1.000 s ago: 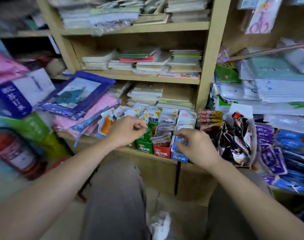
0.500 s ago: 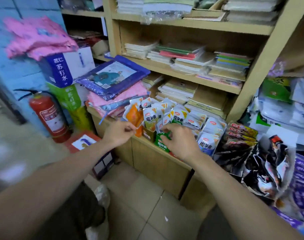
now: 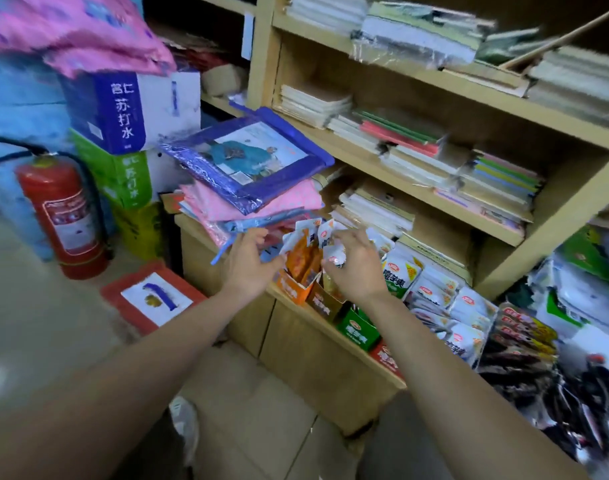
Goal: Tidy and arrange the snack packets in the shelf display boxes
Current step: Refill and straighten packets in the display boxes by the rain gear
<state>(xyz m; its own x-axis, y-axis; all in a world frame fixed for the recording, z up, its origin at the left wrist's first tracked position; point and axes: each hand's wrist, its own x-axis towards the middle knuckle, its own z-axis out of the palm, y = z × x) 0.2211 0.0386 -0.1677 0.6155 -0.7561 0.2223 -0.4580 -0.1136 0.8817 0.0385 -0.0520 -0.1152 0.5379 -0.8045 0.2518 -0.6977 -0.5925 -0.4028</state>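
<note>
A row of small display boxes stands on the low shelf ledge: an orange box (image 3: 292, 289), a brown box (image 3: 325, 302), a green box (image 3: 359, 330) and a red box (image 3: 387, 359). Orange snack packets (image 3: 301, 255) stick up out of the orange box. My left hand (image 3: 249, 266) is at their left side with its fingers spread, the thumb touching the packets. My right hand (image 3: 360, 271) curls over the tops of white snack packets (image 3: 333, 251) above the brown box and pinches them. More white packets (image 3: 400, 273) fill the boxes to the right.
Plastic-wrapped purple and pink packs (image 3: 247, 168) overhang the ledge just left of the boxes. A red fire extinguisher (image 3: 60, 216), stacked cartons (image 3: 123, 112) and a flat red box (image 3: 150, 297) stand on the floor at left. Notebooks (image 3: 400, 140) fill the upper shelves. Dark snack packets (image 3: 524, 358) lie at right.
The view has swung left. Both hands have moved left along the row, from the green and blue boxes to the orange and brown boxes at its left end.
</note>
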